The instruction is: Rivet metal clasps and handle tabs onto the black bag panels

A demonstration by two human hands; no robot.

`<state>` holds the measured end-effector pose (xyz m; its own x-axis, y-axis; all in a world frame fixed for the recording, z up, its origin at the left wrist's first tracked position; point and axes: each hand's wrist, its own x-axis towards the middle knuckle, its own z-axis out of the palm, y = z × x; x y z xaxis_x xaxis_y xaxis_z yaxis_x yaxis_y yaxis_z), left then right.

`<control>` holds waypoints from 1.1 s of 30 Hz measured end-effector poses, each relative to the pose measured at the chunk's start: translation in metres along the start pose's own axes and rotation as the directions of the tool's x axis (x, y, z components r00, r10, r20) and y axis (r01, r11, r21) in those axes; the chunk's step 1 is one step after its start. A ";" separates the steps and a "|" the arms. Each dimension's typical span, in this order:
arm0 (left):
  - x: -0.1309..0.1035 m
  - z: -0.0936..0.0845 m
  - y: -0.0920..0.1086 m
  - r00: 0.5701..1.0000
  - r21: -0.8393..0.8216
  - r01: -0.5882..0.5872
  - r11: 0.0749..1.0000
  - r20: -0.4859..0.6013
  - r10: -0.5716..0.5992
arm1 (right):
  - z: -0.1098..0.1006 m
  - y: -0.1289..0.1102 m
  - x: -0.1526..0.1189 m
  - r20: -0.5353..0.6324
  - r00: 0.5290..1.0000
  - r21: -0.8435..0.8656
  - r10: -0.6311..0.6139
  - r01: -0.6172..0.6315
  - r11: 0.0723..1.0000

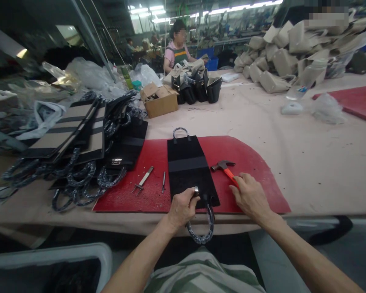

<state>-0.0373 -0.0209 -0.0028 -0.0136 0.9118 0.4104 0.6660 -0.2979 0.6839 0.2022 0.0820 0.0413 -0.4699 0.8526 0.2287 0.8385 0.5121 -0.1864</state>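
Note:
A black bag panel (187, 165) lies lengthwise on a red board (244, 152), with a plastic-wrapped handle at each end. My left hand (183, 206) is closed in a pinch on a small shiny metal piece (196, 190), just over the near end of the panel. The near handle (201, 238) hangs past the table edge. To the right, my right hand (251, 195) is closed around the orange grip of a claw hammer (226, 167), whose head rests on the board. Left of the panel lie a two-pronged metal tool (143, 179) and a thin metal rod (164, 182).
Several bag panels (70, 126) with wrapped handles are stacked on the left. Farther back stand a cardboard box (161, 103), black bags (198, 87) and a heap of beige bags (280, 61). A person (178, 49) works across the table. A plastic bag (327, 108) lies at right.

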 end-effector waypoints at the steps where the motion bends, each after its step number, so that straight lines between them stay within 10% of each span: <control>1: 0.000 0.000 0.000 1.000 0.002 0.005 1.000 0.008 -0.005 | 0.005 -0.008 -0.002 -0.036 0.997 0.057 -0.064 0.066 0.996; 9: -0.005 0.000 -0.006 0.996 -0.177 0.082 0.981 -0.012 -0.085 | 0.039 -0.062 -0.021 0.086 0.975 0.224 -0.206 0.182 0.957; 14: 0.006 -0.031 -0.011 0.796 -0.475 0.418 0.774 -0.219 -0.564 | 0.035 -0.059 -0.021 0.086 0.974 0.251 -0.209 0.182 0.951; 23: 0.010 -0.132 -0.047 0.820 0.372 0.568 0.734 -0.190 -0.539 | 0.035 -0.061 -0.020 0.094 0.976 0.248 -0.196 0.168 0.954; 28: 0.013 -0.120 -0.037 0.835 0.757 0.373 0.536 -0.022 -0.549 | 0.034 -0.061 -0.020 0.085 0.977 0.241 -0.194 0.169 0.956; 33: 0.014 -0.104 -0.026 0.850 0.792 0.370 0.486 -0.077 -0.521 | 0.034 -0.061 -0.020 0.077 0.975 0.236 -0.207 0.184 0.954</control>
<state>-0.1325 -0.0296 0.0484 -0.4161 0.9085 0.0391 0.9092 0.4162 0.0062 0.1511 0.0374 0.0160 -0.6534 0.7333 0.1879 0.6485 0.6703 -0.3608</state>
